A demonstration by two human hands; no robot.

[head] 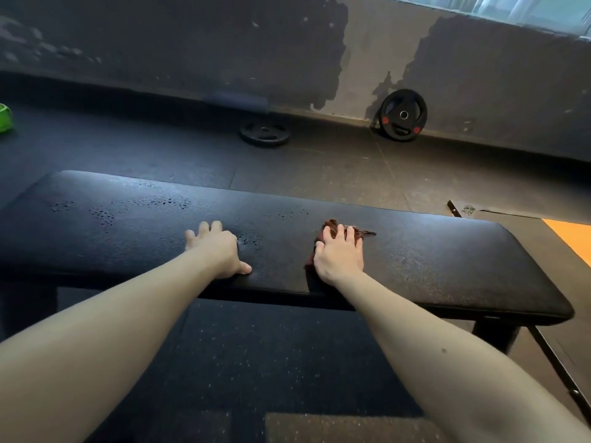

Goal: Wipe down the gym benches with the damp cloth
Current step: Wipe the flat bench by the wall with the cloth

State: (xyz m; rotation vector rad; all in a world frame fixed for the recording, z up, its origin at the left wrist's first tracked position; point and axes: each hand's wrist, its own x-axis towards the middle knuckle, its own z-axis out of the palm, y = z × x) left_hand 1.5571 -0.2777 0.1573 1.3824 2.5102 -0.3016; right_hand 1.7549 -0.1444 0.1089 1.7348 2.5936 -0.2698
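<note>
A black padded gym bench (447, 273) runs across the view from left to right, with water droplets scattered over its left and middle parts. My right hand (340, 255) lies flat on a dark reddish-brown cloth (331, 226) and presses it onto the bench top near the middle; most of the cloth is hidden under the palm. My left hand (217, 249) rests flat on the bench a little to the left, fingers spread, holding nothing.
A black weight plate (264, 133) lies on the rubber floor beyond the bench. A second plate (403, 115) leans against the peeling wall. A green object (4, 118) sits at the far left edge. An orange mat (572, 238) is at the right.
</note>
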